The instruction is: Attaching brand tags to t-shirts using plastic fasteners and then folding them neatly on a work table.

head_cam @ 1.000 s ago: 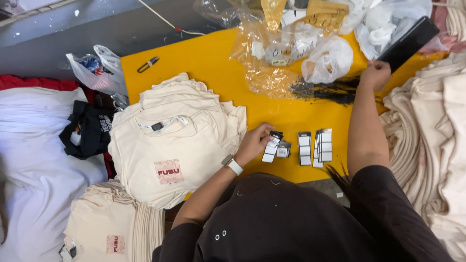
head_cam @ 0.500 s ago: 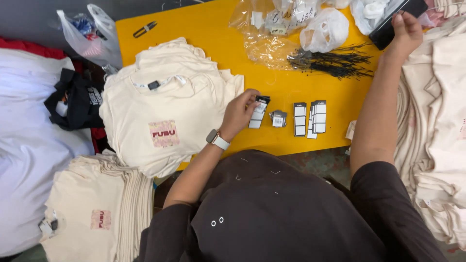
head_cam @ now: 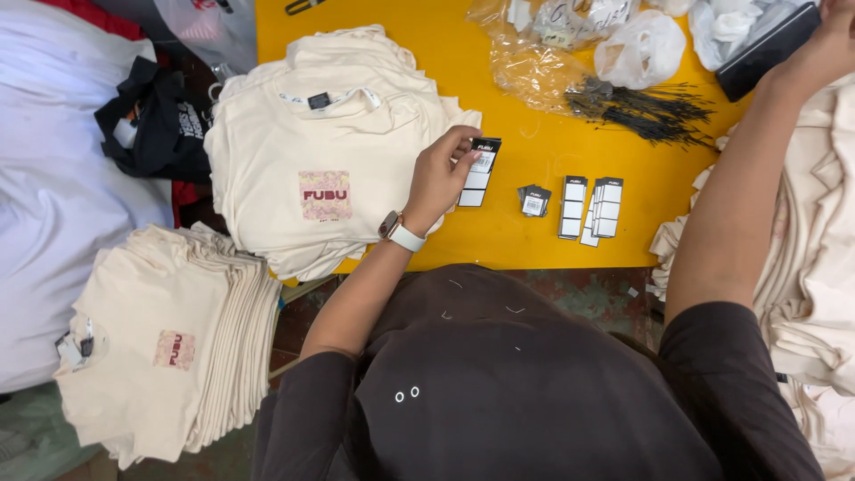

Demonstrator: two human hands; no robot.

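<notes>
My left hand (head_cam: pixel 441 174), with a watch on the wrist, pinches a long black-and-white hang tag (head_cam: pixel 481 171) at the right edge of a stack of folded cream T-shirts (head_cam: pixel 321 151) on the yellow table (head_cam: pixel 499 98). The top shirt has a pink-and-red chest print. My right hand (head_cam: pixel 830 43) reaches to the far right corner and grips the end of a black flat case (head_cam: pixel 764 52); the frame edge cuts off part of that hand.
Small stacks of hang tags (head_cam: pixel 595 207) and smaller tags (head_cam: pixel 534 200) lie right of my left hand. A bundle of black tag pins (head_cam: pixel 655 111) and plastic bags (head_cam: pixel 637 49) sit behind. A second shirt stack (head_cam: pixel 169 356) is lower left; cream fabric (head_cam: pixel 819 267) is piled on the right.
My left hand has lifted one tag from beside the tag stacks and carried it left to the shirt stack. My right hand has reached farther out onto the black case.
</notes>
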